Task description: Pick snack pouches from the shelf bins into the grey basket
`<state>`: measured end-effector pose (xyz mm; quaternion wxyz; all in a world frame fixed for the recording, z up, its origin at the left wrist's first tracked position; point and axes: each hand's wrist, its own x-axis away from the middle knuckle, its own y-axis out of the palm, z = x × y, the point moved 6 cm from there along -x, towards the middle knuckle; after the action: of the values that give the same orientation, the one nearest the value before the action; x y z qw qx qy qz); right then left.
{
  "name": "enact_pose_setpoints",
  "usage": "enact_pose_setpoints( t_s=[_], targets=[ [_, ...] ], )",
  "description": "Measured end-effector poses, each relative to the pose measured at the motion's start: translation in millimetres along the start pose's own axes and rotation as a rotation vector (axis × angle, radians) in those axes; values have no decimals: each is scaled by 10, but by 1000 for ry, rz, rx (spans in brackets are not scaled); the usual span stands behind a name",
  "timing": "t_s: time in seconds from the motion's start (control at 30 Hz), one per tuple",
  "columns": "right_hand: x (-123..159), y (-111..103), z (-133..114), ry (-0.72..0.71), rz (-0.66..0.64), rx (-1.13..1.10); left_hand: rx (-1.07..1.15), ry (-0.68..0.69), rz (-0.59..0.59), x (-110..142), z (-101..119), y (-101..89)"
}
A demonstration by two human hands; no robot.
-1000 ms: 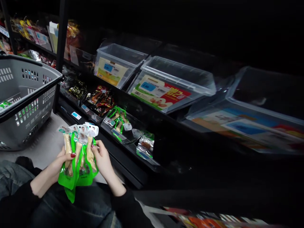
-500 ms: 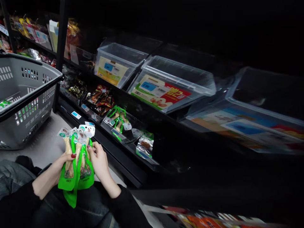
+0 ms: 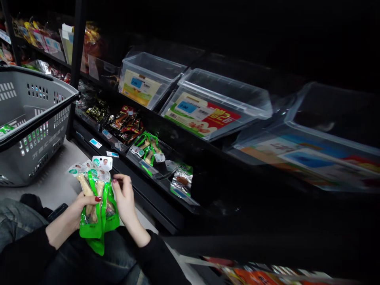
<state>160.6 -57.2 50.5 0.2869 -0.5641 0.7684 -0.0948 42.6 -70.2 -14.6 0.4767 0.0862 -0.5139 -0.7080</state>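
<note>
My left hand is closed around several green-edged snack packs, its red-nailed thumb lying across their front. Through the clear windows of the packs shows pale, leg-shaped food, probably meat. White hang tabs fan out at their top. My right hand is at the right edge of the packs, fingers loosely bent and thumb apart, with nothing visible in it. Whether its palm side touches the packs, I cannot tell. Similar green packs lie in a clear shelf bin.
At the left stands a grey shopping basket with green packs inside. The black shelf holds dark and red wrapped snacks, a silver-green pack and clear bins with price labels. A black post rises behind the basket.
The right hand's thumb has come off the front of the packs and the fingers have loosened. The packs have tilted and shifted slightly right in the left hand.
</note>
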Motion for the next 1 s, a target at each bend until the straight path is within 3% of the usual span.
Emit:
enact_pose_setpoints(
  t_s=[0.07,0.13,0.23,0.33,0.53,0.77,0.87,1.0],
  targets=[
    [47,-90,-226,-148,85,21,-35,72,33,10,35,17],
    [93,-29,-395,-228,0,78,-71,143,70,23,64,41],
    [130,160,-400,-106,-180,108,-183,215,118,34,78,83],
    [135,265,-288,33,-222,51,-304,217,149,29,60,85],
    [60,177,-148,91,-65,-242,-143,18,-52,24,-45,57],
    [30,72,106,383,106,-702,20,23,-173,16,-52,66],
    [22,58,148,436,148,-765,-1,64,-85,-1,-32,51],
    [-36,27,145,447,101,-772,-33,60,99,-16,2,-21]
  ],
)
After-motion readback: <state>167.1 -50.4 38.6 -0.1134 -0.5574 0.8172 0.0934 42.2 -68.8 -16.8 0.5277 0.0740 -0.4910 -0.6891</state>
